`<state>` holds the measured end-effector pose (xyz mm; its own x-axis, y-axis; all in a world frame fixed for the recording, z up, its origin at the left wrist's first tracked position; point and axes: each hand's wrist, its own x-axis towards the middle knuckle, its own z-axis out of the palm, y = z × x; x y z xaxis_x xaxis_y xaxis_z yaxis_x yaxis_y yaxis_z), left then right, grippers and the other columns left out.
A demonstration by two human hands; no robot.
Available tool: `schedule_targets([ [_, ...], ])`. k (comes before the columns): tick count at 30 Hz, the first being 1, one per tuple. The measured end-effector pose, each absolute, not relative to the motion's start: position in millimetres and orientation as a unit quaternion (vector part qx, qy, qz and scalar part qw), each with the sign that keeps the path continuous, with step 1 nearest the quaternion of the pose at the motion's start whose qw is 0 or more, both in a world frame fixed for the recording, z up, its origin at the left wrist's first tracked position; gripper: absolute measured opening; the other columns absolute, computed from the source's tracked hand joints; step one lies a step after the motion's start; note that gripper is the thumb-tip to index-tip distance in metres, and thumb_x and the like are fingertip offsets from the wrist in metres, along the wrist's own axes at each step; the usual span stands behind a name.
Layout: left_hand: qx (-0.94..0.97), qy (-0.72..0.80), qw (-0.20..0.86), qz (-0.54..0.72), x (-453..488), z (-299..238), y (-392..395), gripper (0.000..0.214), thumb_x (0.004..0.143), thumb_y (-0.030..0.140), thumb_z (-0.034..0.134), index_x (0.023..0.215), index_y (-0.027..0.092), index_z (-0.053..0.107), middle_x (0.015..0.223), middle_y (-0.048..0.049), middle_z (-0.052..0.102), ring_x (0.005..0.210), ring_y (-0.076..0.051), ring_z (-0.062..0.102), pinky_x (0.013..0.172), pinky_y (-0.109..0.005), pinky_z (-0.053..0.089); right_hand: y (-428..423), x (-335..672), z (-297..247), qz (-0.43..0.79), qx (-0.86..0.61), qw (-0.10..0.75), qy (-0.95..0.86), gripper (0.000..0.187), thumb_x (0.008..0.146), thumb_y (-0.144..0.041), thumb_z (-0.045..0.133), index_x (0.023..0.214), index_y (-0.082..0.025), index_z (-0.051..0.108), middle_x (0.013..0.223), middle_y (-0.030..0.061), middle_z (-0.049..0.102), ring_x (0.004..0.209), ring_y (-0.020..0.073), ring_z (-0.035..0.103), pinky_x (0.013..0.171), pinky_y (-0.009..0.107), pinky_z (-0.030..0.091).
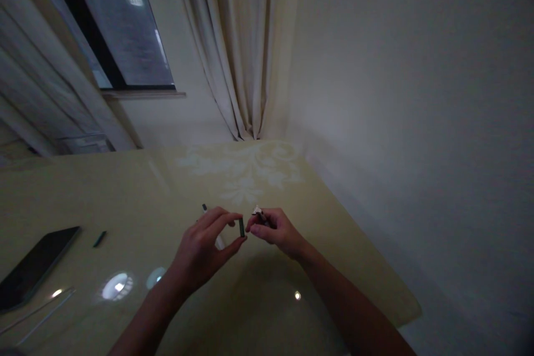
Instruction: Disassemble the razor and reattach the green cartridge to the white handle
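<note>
My left hand (204, 247) is raised over the glossy yellow table (137, 200) and pinches a small dark oblong piece (241, 227) between thumb and forefinger. A thin pale stick (218, 241) also shows behind its fingers, with a dark tip (204, 207) above them. My right hand (273, 228) is closed just to the right, its fingertips almost touching the dark piece. It grips a small whitish item (257, 211) that pokes out above the knuckles. What that item is I cannot make out in the dim light.
A dark phone or tablet (35, 267) lies flat at the left of the table. A small dark cap-like piece (99, 238) rests beside it. Thin pale rods (41, 308) lie near the front left edge. A curtain (237, 44) and a white wall (417, 94) stand behind.
</note>
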<state>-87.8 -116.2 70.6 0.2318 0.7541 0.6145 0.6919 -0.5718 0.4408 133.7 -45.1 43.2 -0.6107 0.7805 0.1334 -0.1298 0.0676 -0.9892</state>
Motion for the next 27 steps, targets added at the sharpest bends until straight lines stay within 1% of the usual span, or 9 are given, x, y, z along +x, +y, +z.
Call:
schedule_targets([
  [6, 0.797, 0.469, -0.011, 0.380, -76, 73, -107, 0.029, 0.091, 0.031, 0.081, 0.118, 0.024, 0.074, 0.098, -0.0059, 0.076, 0.088, -0.025, 0.074, 0.076, -0.034, 0.055, -37, 133, 38, 0.602, -0.280, 0.390, -0.638, 0.041, 0.081, -0.053, 0.086, 0.087, -0.014, 0.074, 0.066, -0.0055, 0.046, 0.061, 0.0102, 0.035, 0.057, 0.025, 0.026],
  [12, 0.812, 0.473, -0.079, 0.334, -67, 72, -105, 0.027, 0.093, 0.028, 0.077, 0.119, 0.021, 0.071, 0.102, -0.0066, 0.076, 0.091, -0.028, 0.076, 0.076, -0.036, 0.058, -32, 133, 34, 0.591, -0.301, 0.395, -0.636, 0.042, 0.076, -0.054, 0.089, 0.084, -0.016, 0.073, 0.063, -0.0065, 0.044, 0.060, 0.0105, 0.034, 0.057, 0.026, 0.026],
  [15, 0.814, 0.476, -0.095, 0.319, -65, 73, -105, 0.025, 0.096, 0.028, 0.075, 0.120, 0.021, 0.070, 0.103, -0.0068, 0.076, 0.093, -0.028, 0.076, 0.076, -0.037, 0.059, -32, 131, 33, 0.585, -0.310, 0.391, -0.640, 0.042, 0.077, -0.056, 0.086, 0.082, -0.017, 0.073, 0.063, -0.0062, 0.043, 0.059, 0.0110, 0.035, 0.057, 0.027, 0.027],
  [17, 0.812, 0.481, -0.090, 0.318, -66, 72, -104, 0.032, 0.097, 0.033, 0.075, 0.125, 0.021, 0.068, 0.103, -0.0064, 0.075, 0.092, -0.028, 0.076, 0.075, -0.037, 0.060, -31, 132, 34, 0.578, -0.320, 0.384, -0.645, 0.040, 0.078, -0.056, 0.084, 0.082, -0.017, 0.073, 0.064, -0.0056, 0.045, 0.060, 0.0113, 0.036, 0.057, 0.027, 0.028],
  [20, 0.796, 0.516, -0.062, 0.312, -75, 62, -105, 0.056, 0.097, 0.043, 0.076, 0.145, 0.020, 0.059, 0.106, -0.0063, 0.076, 0.088, -0.027, 0.077, 0.073, -0.037, 0.061, -25, 138, 35, 0.561, -0.350, 0.368, -0.654, 0.036, 0.078, -0.052, 0.081, 0.083, -0.017, 0.074, 0.065, -0.0051, 0.047, 0.060, 0.0117, 0.039, 0.057, 0.026, 0.029],
  [21, 0.789, 0.532, -0.051, 0.303, -80, 55, -105, 0.059, 0.097, 0.044, 0.075, 0.148, 0.021, 0.057, 0.107, -0.0063, 0.076, 0.087, -0.026, 0.077, 0.072, -0.037, 0.062, -22, 142, 35, 0.552, -0.365, 0.362, -0.657, 0.034, 0.078, -0.050, 0.080, 0.083, -0.017, 0.074, 0.064, -0.0049, 0.048, 0.060, 0.0118, 0.040, 0.057, 0.026, 0.029],
  [22, 0.785, 0.548, -0.035, 0.288, -86, 46, -107, 0.056, 0.098, 0.044, 0.073, 0.148, 0.022, 0.058, 0.107, -0.0059, 0.076, 0.086, -0.026, 0.078, 0.072, -0.037, 0.062, -18, 146, 35, 0.541, -0.382, 0.357, -0.659, 0.031, 0.078, -0.048, 0.079, 0.082, -0.017, 0.074, 0.064, -0.0048, 0.049, 0.060, 0.0118, 0.040, 0.057, 0.026, 0.030],
  [25, 0.787, 0.576, 0.009, 0.219, -100, 17, -114, 0.030, 0.104, 0.039, 0.063, 0.128, 0.025, 0.073, 0.103, -0.0052, 0.078, 0.085, -0.027, 0.080, 0.071, -0.037, 0.063, -3, 161, 32, 0.499, -0.441, 0.337, -0.666, 0.022, 0.078, -0.038, 0.078, 0.077, -0.016, 0.074, 0.062, -0.0048, 0.051, 0.059, 0.0118, 0.042, 0.058, 0.025, 0.031],
  [27, 0.786, 0.584, 0.023, 0.201, -105, 2, -120, 0.025, 0.104, 0.038, 0.059, 0.115, 0.025, 0.078, 0.104, -0.0062, 0.078, 0.086, -0.027, 0.080, 0.069, -0.036, 0.063, 5, 171, 28, 0.464, -0.480, 0.318, -0.673, 0.016, 0.077, -0.032, 0.077, 0.074, -0.016, 0.075, 0.060, -0.0051, 0.052, 0.058, 0.0119, 0.044, 0.058, 0.025, 0.030],
])
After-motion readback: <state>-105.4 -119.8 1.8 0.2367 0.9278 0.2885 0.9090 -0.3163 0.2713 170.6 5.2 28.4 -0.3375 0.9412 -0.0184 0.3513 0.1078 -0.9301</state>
